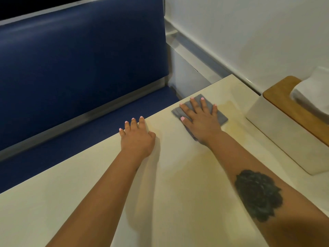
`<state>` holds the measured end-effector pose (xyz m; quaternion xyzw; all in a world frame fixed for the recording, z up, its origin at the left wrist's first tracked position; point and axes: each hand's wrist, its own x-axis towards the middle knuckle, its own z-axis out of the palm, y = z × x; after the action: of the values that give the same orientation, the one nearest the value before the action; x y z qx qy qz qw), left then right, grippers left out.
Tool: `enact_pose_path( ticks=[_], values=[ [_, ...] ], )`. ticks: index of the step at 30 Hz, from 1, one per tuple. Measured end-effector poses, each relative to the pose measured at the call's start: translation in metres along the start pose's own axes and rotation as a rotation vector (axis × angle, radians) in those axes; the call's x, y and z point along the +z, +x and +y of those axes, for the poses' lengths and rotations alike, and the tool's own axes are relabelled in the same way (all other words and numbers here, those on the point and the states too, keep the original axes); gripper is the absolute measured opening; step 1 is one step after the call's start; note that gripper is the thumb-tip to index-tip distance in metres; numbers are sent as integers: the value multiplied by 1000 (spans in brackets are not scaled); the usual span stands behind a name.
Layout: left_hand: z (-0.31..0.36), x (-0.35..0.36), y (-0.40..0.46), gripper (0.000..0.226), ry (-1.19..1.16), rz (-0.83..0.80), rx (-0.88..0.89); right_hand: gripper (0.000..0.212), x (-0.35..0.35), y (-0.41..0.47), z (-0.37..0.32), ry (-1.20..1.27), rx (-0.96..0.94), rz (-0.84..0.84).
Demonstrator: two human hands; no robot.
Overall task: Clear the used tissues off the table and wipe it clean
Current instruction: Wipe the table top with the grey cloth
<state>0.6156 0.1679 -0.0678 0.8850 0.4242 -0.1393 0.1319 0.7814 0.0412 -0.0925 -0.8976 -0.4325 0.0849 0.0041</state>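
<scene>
Two hands lie on the cream table (99,184). Right hand (201,122), fingers spread wide and straight, presses a grey cloth (219,115) near the far edge; left hand (138,138) rests flat at that edge, fingers loosely apart.

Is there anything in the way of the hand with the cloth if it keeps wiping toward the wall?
Yes. The right hand presses the gray cloth flat on the table. Toward the wall, a white tissue box with a wooden lid stands on the table, apart from the cloth. No used tissues show.
</scene>
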Motion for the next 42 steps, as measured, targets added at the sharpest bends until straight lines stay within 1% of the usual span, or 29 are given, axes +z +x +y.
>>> enact_pose_path(
  ticks=[2,4,6,7,10,11,13,15,17,19,21,22,24,27,29,31,33,36,38,40,42],
  values=[
    [1,0,0,60,-4,4,-4,53,0,3,-9,8,-17,4],
    [1,1,-1,60,-6,7,-3,55,4,-8,-10,-4,-92,12],
    [0,1,0,60,-4,13,0,60,9,-25,-1,2,-155,22],
    [-1,1,-1,60,2,18,3,64,10,-32,7,8,-156,24],
    [-1,3,-1,61,16,33,8,69,8,-32,29,-4,-64,30],
    [-1,3,-2,61,20,32,7,68,6,-26,31,-2,-25,32],
    [0,3,-2,60,16,23,3,58,3,-8,25,6,43,24],
    [2,2,-2,60,2,13,-3,55,1,4,13,17,65,9],
    [2,0,-1,60,-7,5,-8,55,2,5,3,11,20,8],
    [2,-2,0,60,-14,-3,-6,56,7,-8,2,3,-66,20],
    [0,-2,-1,60,-9,1,2,63,9,-24,11,12,-120,20],
    [0,-2,-1,60,-8,4,8,66,9,-30,19,9,-117,18],
    [-1,-1,-2,60,-5,9,12,69,7,-31,35,-9,-71,25],
    [-1,0,-2,61,1,12,15,57,0,-9,45,8,43,17],
    [0,0,-2,61,7,12,14,54,-4,6,37,29,90,11],
    [1,0,-2,61,3,13,11,54,-4,10,27,32,77,22],
    [0,1,-2,61,-2,13,11,54,-1,0,24,14,1,39],
    [-1,1,-2,61,3,20,18,58,3,-22,36,-22,-67,32],
    [-2,2,-2,61,6,23,22,62,2,-26,50,-16,-36,20],
    [-3,2,-2,61,3,22,22,55,1,-16,60,21,33,24],
    [-2,2,-2,61,5,24,22,53,-2,3,62,56,108,28]
  ],
)
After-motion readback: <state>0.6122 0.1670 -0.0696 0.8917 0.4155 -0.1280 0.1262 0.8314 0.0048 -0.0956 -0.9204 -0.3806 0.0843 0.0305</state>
